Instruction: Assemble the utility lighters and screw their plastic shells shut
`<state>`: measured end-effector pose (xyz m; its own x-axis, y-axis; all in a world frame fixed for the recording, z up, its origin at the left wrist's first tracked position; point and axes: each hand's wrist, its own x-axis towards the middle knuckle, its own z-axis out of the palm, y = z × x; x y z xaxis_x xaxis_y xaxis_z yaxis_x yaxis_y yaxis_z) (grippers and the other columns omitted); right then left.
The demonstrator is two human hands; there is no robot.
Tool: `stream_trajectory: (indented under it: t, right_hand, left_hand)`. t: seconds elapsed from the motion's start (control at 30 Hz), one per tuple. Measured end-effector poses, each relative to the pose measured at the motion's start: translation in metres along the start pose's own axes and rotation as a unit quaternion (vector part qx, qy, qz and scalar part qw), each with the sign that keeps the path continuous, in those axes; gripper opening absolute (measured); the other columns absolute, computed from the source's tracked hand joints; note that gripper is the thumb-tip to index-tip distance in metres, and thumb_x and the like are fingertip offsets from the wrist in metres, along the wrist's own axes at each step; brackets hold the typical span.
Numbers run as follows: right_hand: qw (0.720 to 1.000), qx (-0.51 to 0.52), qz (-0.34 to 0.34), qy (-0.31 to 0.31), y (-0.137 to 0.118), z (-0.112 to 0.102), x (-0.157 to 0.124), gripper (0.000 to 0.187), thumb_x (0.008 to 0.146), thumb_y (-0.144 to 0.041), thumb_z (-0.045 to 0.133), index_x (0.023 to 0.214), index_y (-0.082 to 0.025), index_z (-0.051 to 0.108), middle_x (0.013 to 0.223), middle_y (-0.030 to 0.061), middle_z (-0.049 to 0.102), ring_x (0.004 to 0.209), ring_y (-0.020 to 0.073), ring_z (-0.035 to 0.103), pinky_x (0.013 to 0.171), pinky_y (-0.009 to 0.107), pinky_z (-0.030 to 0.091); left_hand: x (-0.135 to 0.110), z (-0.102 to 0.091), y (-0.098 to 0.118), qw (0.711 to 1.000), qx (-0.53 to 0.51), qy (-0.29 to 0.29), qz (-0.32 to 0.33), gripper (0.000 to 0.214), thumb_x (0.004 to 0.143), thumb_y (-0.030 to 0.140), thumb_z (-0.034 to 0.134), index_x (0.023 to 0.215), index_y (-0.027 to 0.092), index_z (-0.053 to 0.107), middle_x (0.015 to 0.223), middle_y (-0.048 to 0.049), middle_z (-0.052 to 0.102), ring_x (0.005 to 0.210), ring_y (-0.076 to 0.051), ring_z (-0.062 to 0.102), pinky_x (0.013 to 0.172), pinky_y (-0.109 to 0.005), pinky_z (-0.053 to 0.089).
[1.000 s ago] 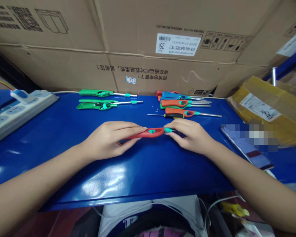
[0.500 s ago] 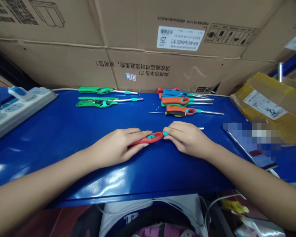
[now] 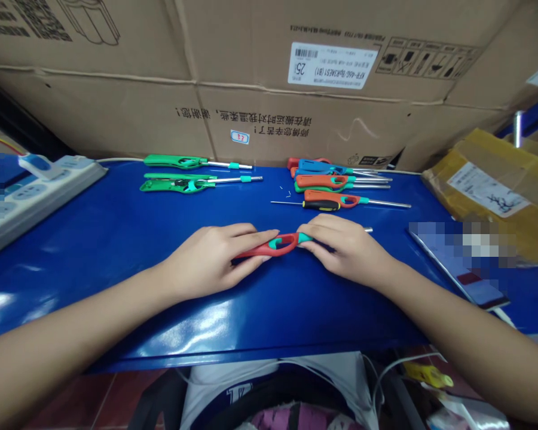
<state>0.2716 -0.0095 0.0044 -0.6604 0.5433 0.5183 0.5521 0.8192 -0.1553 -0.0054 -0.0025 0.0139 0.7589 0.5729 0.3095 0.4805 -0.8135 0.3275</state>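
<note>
A red long-necked lighter (image 3: 278,246) with a teal trigger and collar is held level between my two hands over the blue table. My left hand (image 3: 215,260) is closed around its handle end. My right hand (image 3: 343,248) pinches the teal collar and covers most of the metal tube, whose tip shows past the knuckles. Just beyond lies a black-and-yellow screwdriver (image 3: 321,205), touching or close to an orange lighter (image 3: 332,197). Behind them several more lighters, blue (image 3: 314,167), orange and green, lie grouped together.
Two green lighters (image 3: 174,161) lie at the back left, the nearer one with its casing apart. A power strip (image 3: 49,191) is at the left. A phone (image 3: 457,263) and a taped yellow parcel (image 3: 488,191) sit right. A large cardboard box (image 3: 246,89) walls the back.
The red lighter has turned slightly, so its trigger opening and teal collar show more. My right fingers have shifted a little along the collar. The view has moved slightly.
</note>
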Motion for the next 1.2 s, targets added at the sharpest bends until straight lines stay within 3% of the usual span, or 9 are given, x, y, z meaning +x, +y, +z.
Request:
stream_trajectory:
  t: [0.1,0.23,0.33,0.47,0.6,0.73,1.0,1.2]
  right_hand:
    - [0.997,0.034,0.065,0.004,0.001,-0.002,0.001,0.008,0.094,-0.019,0.065,0.101,-0.015,0.066,0.093,0.0067,0.070,0.083,0.0180,0.065,0.076,0.030,0.053]
    - [0.995,0.035,0.094,-0.010,0.007,-0.004,-0.001,0.010,0.091,-0.019,0.068,0.100,-0.016,0.066,0.091,0.0057,0.067,0.080,0.0179,0.063,0.072,0.030,0.051]
    - [0.995,0.043,0.092,-0.024,0.014,-0.002,-0.003,0.010,0.092,-0.021,0.068,0.100,-0.016,0.066,0.092,0.0065,0.068,0.082,0.0187,0.064,0.074,0.031,0.052]
    - [0.996,0.049,0.056,-0.057,0.019,0.001,-0.006,0.014,0.098,-0.023,0.059,0.104,-0.014,0.068,0.090,0.0082,0.071,0.084,0.0201,0.066,0.076,0.032,0.053]
    - [0.995,0.052,0.039,-0.077,0.019,-0.001,-0.008,0.022,0.102,-0.027,0.055,0.108,-0.012,0.070,0.092,0.0104,0.071,0.082,0.0207,0.066,0.076,0.033,0.053]
    - [0.981,0.121,0.073,-0.131,0.018,-0.006,-0.004,0.022,0.102,-0.032,0.056,0.108,-0.016,0.070,0.095,0.0065,0.071,0.083,0.0171,0.066,0.077,0.029,0.051]
    - [0.988,0.113,0.079,-0.074,0.022,-0.006,-0.004,0.020,0.100,-0.032,0.059,0.098,-0.015,0.071,0.083,0.0055,0.070,0.072,0.0159,0.061,0.068,0.028,0.047]
    - [0.980,0.124,0.104,-0.111,0.020,-0.012,-0.003,0.022,0.101,-0.034,0.057,0.095,-0.016,0.069,0.084,0.0048,0.070,0.072,0.0153,0.060,0.068,0.028,0.045]
  left_hand:
    - [0.001,-0.004,-0.001,0.999,0.023,0.021,-0.014,0.046,0.099,0.040,0.058,0.141,0.021,0.060,0.110,-0.0057,0.070,0.087,-0.018,0.068,0.073,-0.028,0.051]
    - [0.003,-0.004,-0.005,0.998,-0.019,0.012,-0.055,0.041,0.098,0.045,0.060,0.129,0.019,0.066,0.104,-0.0045,0.071,0.089,-0.018,0.067,0.076,-0.028,0.050]
    - [0.003,0.000,-0.009,0.995,-0.055,-0.010,-0.079,0.034,0.096,0.047,0.062,0.115,0.021,0.069,0.099,-0.0014,0.072,0.083,-0.016,0.066,0.073,-0.027,0.048]
    - [0.003,0.004,-0.012,0.989,-0.106,-0.033,-0.095,0.029,0.094,0.044,0.065,0.113,0.022,0.067,0.100,0.0014,0.073,0.080,-0.014,0.067,0.071,-0.025,0.048]
    - [0.004,0.005,-0.010,0.986,-0.133,-0.024,-0.096,0.026,0.093,0.039,0.067,0.113,0.023,0.067,0.098,0.0033,0.073,0.077,-0.011,0.067,0.069,-0.022,0.048]
    - [0.005,0.006,-0.012,0.983,-0.155,-0.002,-0.097,0.025,0.090,0.037,0.072,0.110,0.022,0.070,0.097,0.0034,0.075,0.079,-0.011,0.068,0.071,-0.019,0.048]
    - [0.007,0.004,-0.016,0.985,-0.142,0.038,-0.089,0.024,0.095,0.039,0.066,0.097,0.017,0.076,0.082,0.0009,0.073,0.068,-0.010,0.061,0.063,-0.020,0.044]
    - [0.007,-0.003,-0.015,0.986,-0.146,0.025,-0.079,0.025,0.094,0.040,0.068,0.101,0.017,0.077,0.090,-0.0013,0.076,0.074,-0.012,0.064,0.068,-0.022,0.047]
